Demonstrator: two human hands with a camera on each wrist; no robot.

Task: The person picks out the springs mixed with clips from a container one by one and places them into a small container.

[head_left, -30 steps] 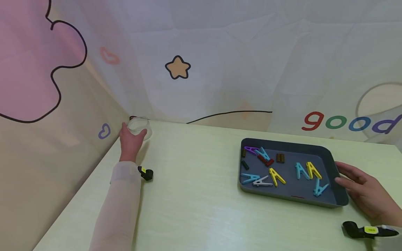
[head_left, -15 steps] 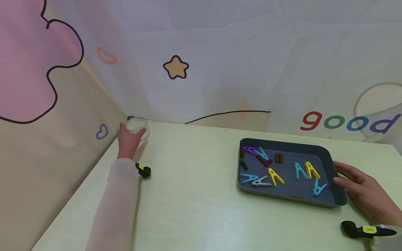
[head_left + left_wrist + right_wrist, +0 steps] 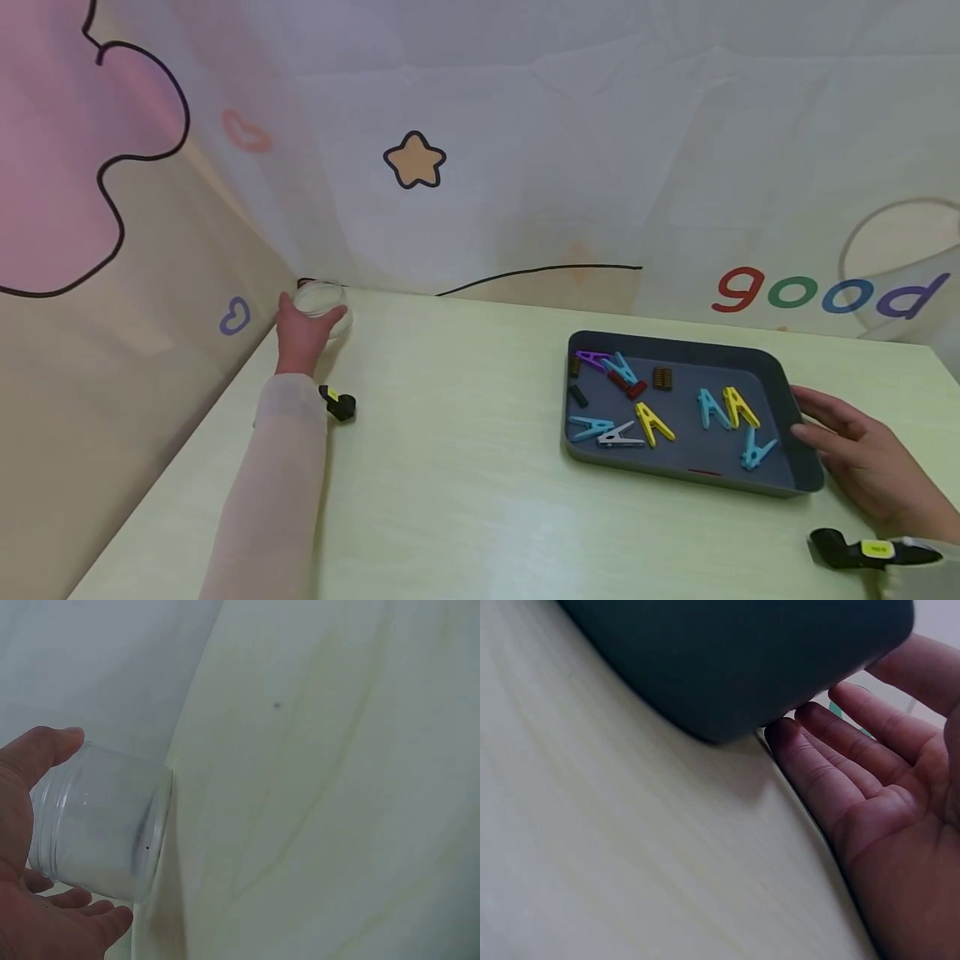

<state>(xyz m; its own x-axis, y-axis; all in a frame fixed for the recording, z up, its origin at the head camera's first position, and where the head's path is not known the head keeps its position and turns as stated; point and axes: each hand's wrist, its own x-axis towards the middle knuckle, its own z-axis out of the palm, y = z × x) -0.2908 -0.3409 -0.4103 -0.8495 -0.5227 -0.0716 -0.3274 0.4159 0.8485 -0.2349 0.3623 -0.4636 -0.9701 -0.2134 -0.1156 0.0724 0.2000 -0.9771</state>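
Note:
At the table's far left corner, my left hand (image 3: pixel 303 337) grips a clear plastic jar (image 3: pixel 339 319). In the left wrist view the jar (image 3: pixel 105 817) stands with its base on the table, my thumb on one side and the fingers round the other. My right hand (image 3: pixel 873 462) is at the right end of a dark grey tray (image 3: pixel 686 481); thumb and fingertips touch its outer wall. Several clothes pegs lie in the tray: blue, a purple one (image 3: pixel 592 359), a grey one (image 3: pixel 620 436) and two yellow ones, one of them a yellow peg (image 3: pixel 654 425) near the middle.
Small dark red and brown ribbed pieces (image 3: pixel 662 378) also lie in the tray, mostly towards its left. A printed cloth (image 3: pixel 510 167) hangs along the back and left edges of the pale table (image 3: pixel 450 433).
The view has shifted slightly, so everything sits a little further left. Both hands keep their places at the jar and the tray.

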